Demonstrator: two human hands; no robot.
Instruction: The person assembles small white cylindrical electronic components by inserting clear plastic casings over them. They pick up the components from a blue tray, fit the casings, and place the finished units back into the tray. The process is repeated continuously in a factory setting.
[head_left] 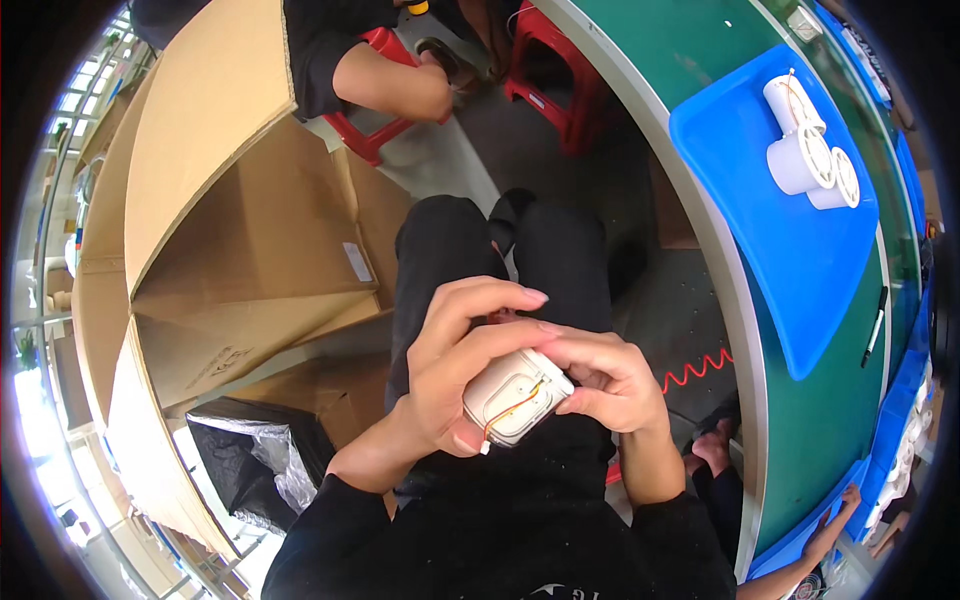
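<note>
Above my lap I hold a white plastic housing [512,397] with rounded corners. A thin orange-and-yellow wire [515,408] runs across its face and ends in a small white connector at the lower left. My left hand [450,375] wraps the housing from the left, thumb low on its side and fingers over the top. From the right, my right hand [607,375] grips its right edge between thumb and fingers. The far side of the housing is hidden by my fingers.
To the right, a blue tray [790,270] with several white cylindrical parts [800,160] lies on a green table [640,40]; a marker [875,325] is near it. A large cardboard box [250,240] stands open at left. Other people sit ahead and at lower right. A red coiled hose [697,371] hangs by the table.
</note>
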